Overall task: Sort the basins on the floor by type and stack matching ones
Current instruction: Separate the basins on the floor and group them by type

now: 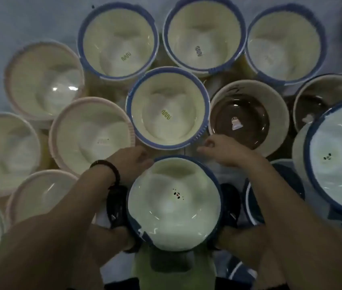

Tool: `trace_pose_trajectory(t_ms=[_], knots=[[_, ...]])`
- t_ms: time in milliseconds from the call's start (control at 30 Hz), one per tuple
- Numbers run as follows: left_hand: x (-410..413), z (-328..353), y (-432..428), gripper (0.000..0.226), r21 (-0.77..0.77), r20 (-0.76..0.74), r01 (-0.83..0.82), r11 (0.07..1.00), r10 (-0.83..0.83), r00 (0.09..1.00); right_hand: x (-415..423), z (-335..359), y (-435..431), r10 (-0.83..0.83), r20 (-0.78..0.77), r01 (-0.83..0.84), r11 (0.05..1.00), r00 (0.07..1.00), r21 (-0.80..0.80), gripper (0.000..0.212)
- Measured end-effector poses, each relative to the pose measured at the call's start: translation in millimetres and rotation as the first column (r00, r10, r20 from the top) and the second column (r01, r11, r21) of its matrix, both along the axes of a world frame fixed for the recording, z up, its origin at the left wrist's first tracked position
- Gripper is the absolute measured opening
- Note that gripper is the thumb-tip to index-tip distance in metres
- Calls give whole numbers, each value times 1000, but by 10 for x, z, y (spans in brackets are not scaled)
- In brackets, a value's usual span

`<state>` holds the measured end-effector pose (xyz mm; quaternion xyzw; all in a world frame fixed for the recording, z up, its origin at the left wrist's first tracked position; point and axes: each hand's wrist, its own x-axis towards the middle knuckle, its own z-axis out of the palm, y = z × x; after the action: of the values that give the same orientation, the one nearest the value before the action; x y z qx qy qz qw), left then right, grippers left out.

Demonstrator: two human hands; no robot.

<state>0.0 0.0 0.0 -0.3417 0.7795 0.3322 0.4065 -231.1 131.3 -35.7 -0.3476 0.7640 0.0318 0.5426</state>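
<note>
At nine o'clock: pink-rimmed basins (91,137), several, on the floor. At six: navy-rimmed basin (174,203) between my shoes; my left hand (133,162) grips its far rim, fingers curled. My right hand (221,150), fingers pinched loosely, hovers just above. At twelve: blue-rimmed basins (168,107). At two: brown basin (247,120).

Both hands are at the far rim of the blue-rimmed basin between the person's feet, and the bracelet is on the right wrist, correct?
Not quite. The head view shows the bracelet on the left wrist. Both hands, left hand and right hand, are at the far rim of the blue-rimmed basin.
</note>
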Motion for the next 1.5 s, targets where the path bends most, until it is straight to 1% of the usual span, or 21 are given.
trace_pose_trajectory(t_ms=[100, 133, 200, 267, 333, 367, 400, 433, 500, 567, 667, 733, 833, 933, 1033, 1100, 1167, 1267, 1367, 1433, 1500], knots=[[-75, -289, 44, 45, 2, 69, 231, 973, -231, 971, -58, -335, -45, 191, -92, -184, 980, 977, 74, 46], [-134, -306, 58, 45, -17, 76, 284, 959, -282, 956, -50, -386, -57, 202, -95, -195, 978, 975, 71, 45], [-227, -283, 120, 47, -115, -16, 258, 959, -261, 965, -15, -454, -65, 165, -113, -165, 986, 980, 9, 48], [-244, -206, 177, 51, -228, -135, 206, 952, -240, 961, 86, -503, -46, 134, -81, -137, 990, 988, -34, 65], [-241, -89, 278, 50, -213, -169, 199, 957, -237, 957, 265, -586, 37, 184, -58, -184, 983, 981, 13, 70], [-213, -22, 356, 49, -202, -172, 200, 959, -236, 957, 377, -637, 146, 201, -84, -197, 979, 976, 46, 62], [-169, -6, 421, 48, -203, -157, 206, 957, -239, 958, 473, -734, 278, 181, -128, -175, 983, 975, 57, 49], [-112, -42, 480, 49, -226, -116, 221, 949, -251, 961, 558, -878, 440, 165, -170, -154, 985, 971, 76, 52], [29, -126, 597, 54, -221, 69, 306, 926, -298, 952, 699, -1130, 804, 67, -226, -42, 993, 972, 114, 57], [203, -184, 695, 55, -181, 118, 317, 931, -300, 947, 816, -1362, 1165, -85, -262, 111, 990, 961, 87, 61], [525, -298, 716, 49, -179, -1, 207, 962, -210, 978, 926, -1455, 1561, -195, -227, 212, 976, 954, 56, 67], [765, -373, 722, 49, -150, 90, 179, 972, -167, 982, 924, -1365, 1707, -276, -167, 289, 956, 947, 58, 65], [938, -504, 749, 52, -72, 312, 240, 968, -207, 927, 885, -1205, 1815, -389, -72, 394, 917, 918, 66, 68], [968, -472, 754, 43, -79, 327, 153, 985, -120, 937, 1000, -1106, 1751, -443, 38, 444, 896, 896, -10, 53], [966, -406, 681, 37, -161, 168, 104, 981, -77, 983, 993, -986, 1655, -548, 130, 562, 817, 826, -125, 35], [964, -351, 645, 43, -188, 65, -1, 982, 13, 998, 932, -867, 1629, -575, 116, 587, 795, 810, -156, 44], [976, -263, 628, 51, -204, -5, -80, 976, 81, 997, 817, -662, 1604, -558, 69, 558, 797, 827, -231, 42], [1070, -102, 599, 65, -244, -24, -192, 951, 192, 981, 571, -214, 1471, -546, 76, 532, 762, 834, -370, 47], [1172, -5, 566, 79, -313, -51, -316, 896, 316, 947, 292, 229, 1453, -595, 143, 582, 660, 791, -475, 25], [1174, 38, 543, 88, -216, -129, -497, 841, 480, 868, 83, 512, 1541, -648, 211, 640, 547, 732, -539, 22], [1050, 163, 573, 90, 33, -190, -659, 752, 652, 734, -73, 854, 1668, -681, 268, 677, 447, 681, -584, 19]])
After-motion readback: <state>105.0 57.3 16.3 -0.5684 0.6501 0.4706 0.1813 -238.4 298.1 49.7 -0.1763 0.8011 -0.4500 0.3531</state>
